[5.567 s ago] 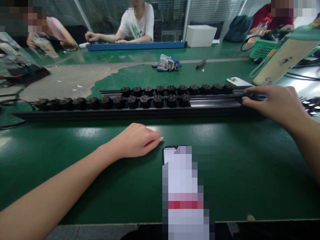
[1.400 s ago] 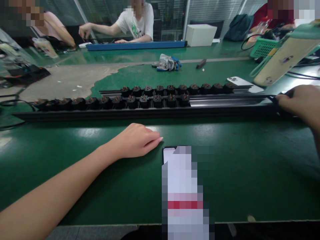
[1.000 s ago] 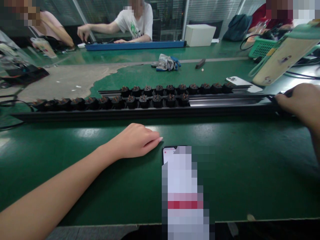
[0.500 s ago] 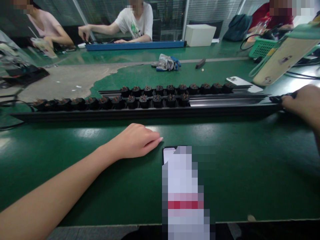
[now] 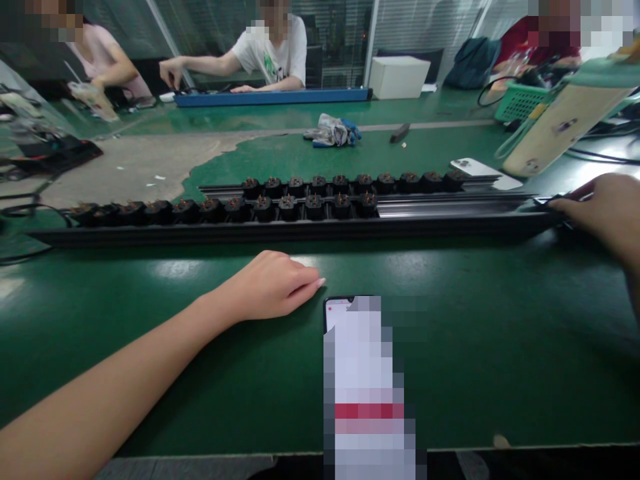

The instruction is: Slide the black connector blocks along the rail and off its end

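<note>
My left hand (image 5: 280, 285) rests on the green table top, its fingers curled in and nothing showing in them. Just to its right lies a phone (image 5: 336, 313) with a lit screen, mostly blurred out. At the far right my right hand (image 5: 600, 207) is closed at the end of a long black channel (image 5: 300, 230). Thumb and fingers pinch something dark there, too hidden to name. Several black socket modules (image 5: 314, 205) with copper contacts upright sit in a row in the channel. Its right stretch shows bare shiny metal. A second black channel (image 5: 480, 180) with similar modules lies behind it.
Gloves (image 5: 334, 130), a white phone (image 5: 487, 175) and a leaning cream bottle (image 5: 565, 123) lie beyond the channels. A green basket (image 5: 525, 100) and white box (image 5: 400, 77) stand farther back. Across the table, a person in white works at a blue bar (image 5: 275, 97). Cables trail at left.
My right hand has shifted slightly left at the channel's end, its fingers still closed. My left hand stays in place. The whole view has moved a little.
</note>
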### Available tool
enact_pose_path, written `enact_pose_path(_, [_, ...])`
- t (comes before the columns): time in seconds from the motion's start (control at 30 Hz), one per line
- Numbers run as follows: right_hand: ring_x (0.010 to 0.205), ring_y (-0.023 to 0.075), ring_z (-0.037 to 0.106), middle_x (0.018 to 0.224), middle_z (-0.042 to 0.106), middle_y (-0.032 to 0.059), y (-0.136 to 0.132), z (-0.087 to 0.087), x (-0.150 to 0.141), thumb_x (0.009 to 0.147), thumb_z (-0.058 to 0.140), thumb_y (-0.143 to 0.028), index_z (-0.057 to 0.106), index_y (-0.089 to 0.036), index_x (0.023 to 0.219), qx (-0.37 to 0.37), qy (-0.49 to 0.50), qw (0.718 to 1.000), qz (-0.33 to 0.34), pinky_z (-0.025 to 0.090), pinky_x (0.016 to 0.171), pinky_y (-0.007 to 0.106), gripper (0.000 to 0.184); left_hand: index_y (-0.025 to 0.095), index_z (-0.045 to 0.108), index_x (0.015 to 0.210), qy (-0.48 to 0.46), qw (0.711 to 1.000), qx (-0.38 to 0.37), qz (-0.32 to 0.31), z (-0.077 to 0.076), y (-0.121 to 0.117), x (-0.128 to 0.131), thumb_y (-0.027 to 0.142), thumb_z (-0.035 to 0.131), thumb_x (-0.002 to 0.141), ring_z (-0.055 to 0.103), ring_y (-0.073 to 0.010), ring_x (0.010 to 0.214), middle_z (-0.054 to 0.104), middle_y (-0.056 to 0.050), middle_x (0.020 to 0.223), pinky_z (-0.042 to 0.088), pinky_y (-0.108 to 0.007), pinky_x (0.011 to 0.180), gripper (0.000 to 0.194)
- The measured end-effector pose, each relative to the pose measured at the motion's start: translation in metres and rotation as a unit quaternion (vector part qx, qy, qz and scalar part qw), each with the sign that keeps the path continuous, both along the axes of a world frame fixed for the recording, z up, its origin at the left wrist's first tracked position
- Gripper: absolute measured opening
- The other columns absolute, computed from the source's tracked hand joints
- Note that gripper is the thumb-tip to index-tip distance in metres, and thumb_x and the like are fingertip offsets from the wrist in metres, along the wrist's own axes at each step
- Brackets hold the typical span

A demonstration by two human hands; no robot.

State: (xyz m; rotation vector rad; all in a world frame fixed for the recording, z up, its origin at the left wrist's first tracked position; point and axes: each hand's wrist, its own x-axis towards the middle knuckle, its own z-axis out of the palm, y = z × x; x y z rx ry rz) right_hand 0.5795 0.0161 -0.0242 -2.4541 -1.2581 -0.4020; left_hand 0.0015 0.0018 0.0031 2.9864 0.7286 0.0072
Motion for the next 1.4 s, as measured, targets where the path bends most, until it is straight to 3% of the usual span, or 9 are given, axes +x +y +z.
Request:
enact_pose_path(0.13, [0.107,0.0392,0.066,0.099,0.071,0.0278,-0.001,0.010,-0.024,0.071,0.085,-0.032,0.082,-0.011,0.092,-0.096,0.046,0.990,-0.091,0.030,0.061,0.044,0.029,0.020,0.048,0.070,-0.001,1.000,0.002,0.003,0.001,-0.001,0.000,0.033,0.036,0.106,0.046,-0.0150,0.054,0.051,0.001,0.058,0.031,-0.032,0.059,0.040])
enact_pose_path(0.3, [0.115,0.0366,0.060,0.111,0.066,0.0355,-0.001,0.008,-0.036,0.091,0.064,-0.048,0.078,-0.001,0.102,-0.109,-0.041,0.989,-0.089,0.031,0.073,0.049,0.051,0.020,0.049,0.071,-0.001,1.000,0.013,0.000,-0.001,0.000,-0.001,0.033,0.037,0.106,0.047,-0.0147,0.054,0.053,0.001,0.059,0.031,-0.031,0.059,0.040])
enact_pose_path(0.43, [0.116,0.0334,0.058,0.113,0.067,0.0318,-0.003,0.009,-0.063,0.101,0.039,-0.051,0.071,-0.001,0.122,0.014,-0.146,0.985,0.095,0.034,0.090,0.052,0.063,0.020,0.049,0.071,0.000,1.000,0.017,0.001,-0.001,-0.001,-0.001,0.033,0.036,0.106,0.048,-0.0147,0.054,0.053,0.001,0.059,0.030,-0.031,0.058,0.040])
enact_pose_path(0.57, [0.116,0.0299,0.060,0.117,0.069,0.0236,-0.011,0.016,-0.126,0.098,0.042,-0.045,0.067,-0.011,0.126,0.104,-0.128,0.937,0.307,0.039,0.105,0.049,0.051,0.020,0.049,0.071,0.000,1.000,0.015,-0.001,0.001,-0.001,-0.001,0.034,0.036,0.106,0.049,-0.0148,0.054,0.053,0.001,0.058,0.031,-0.032,0.058,0.040])
enact_pose_path(0.67, [0.130,0.0275,0.055,0.134,0.064,0.0197,-0.020,0.018,-0.176,0.101,0.041,-0.044,0.057,-0.012,0.142,0.109,-0.085,0.898,0.417,0.039,0.113,0.047,0.055,0.020,0.049,0.072,-0.003,1.000,0.015,0.000,0.000,-0.001,-0.002,0.033,0.036,0.106,0.049,-0.0148,0.054,0.053,0.001,0.058,0.031,-0.032,0.058,0.039])
enact_pose_path(0.73, [0.144,0.0258,0.045,0.151,0.053,0.0158,-0.025,0.017,-0.200,0.102,0.038,-0.041,0.045,-0.015,0.154,0.083,-0.068,0.873,0.475,0.030,0.123,0.050,0.058,0.020,0.050,0.071,-0.006,1.000,0.016,0.001,-0.001,-0.001,-0.002,0.033,0.037,0.106,0.049,-0.0148,0.054,0.053,0.001,0.058,0.031,-0.031,0.058,0.040])
enact_pose_path(0.83, [0.153,0.0276,0.031,0.164,0.038,0.0080,-0.028,0.009,-0.220,0.102,0.039,-0.038,0.033,-0.026,0.162,0.052,-0.065,0.854,0.513,0.023,0.126,0.058,0.061,0.020,0.051,0.071,-0.011,1.000,0.017,-0.001,-0.002,-0.001,-0.001,0.033,0.037,0.106,0.049,-0.0145,0.053,0.054,0.001,0.058,0.031,-0.031,0.057,0.040])
enact_pose_path(1.0, [0.152,0.0300,0.035,0.162,0.040,0.0053,-0.026,-0.003,-0.229,0.102,0.038,-0.034,0.034,-0.030,0.162,0.020,-0.083,0.839,0.538,0.021,0.125,0.066,0.060,0.019,0.052,0.070,-0.012,1.000,0.017,0.000,0.000,-0.002,-0.001,0.032,0.038,0.106,0.049,-0.0142,0.052,0.054,0.001,0.057,0.033,-0.030,0.057,0.040])
enact_pose_path(1.4, [0.144,0.0255,0.045,0.153,0.051,0.0123,-0.028,0.005,-0.248,0.103,0.041,-0.036,0.039,-0.022,0.157,0.049,-0.029,0.822,0.567,0.031,0.124,0.054,0.056,0.019,0.055,0.072,-0.010,0.999,0.031,0.002,0.002,-0.004,-0.004,0.031,0.040,0.106,0.052,-0.0141,0.053,0.057,0.001,0.058,0.037,-0.029,0.060,0.039])
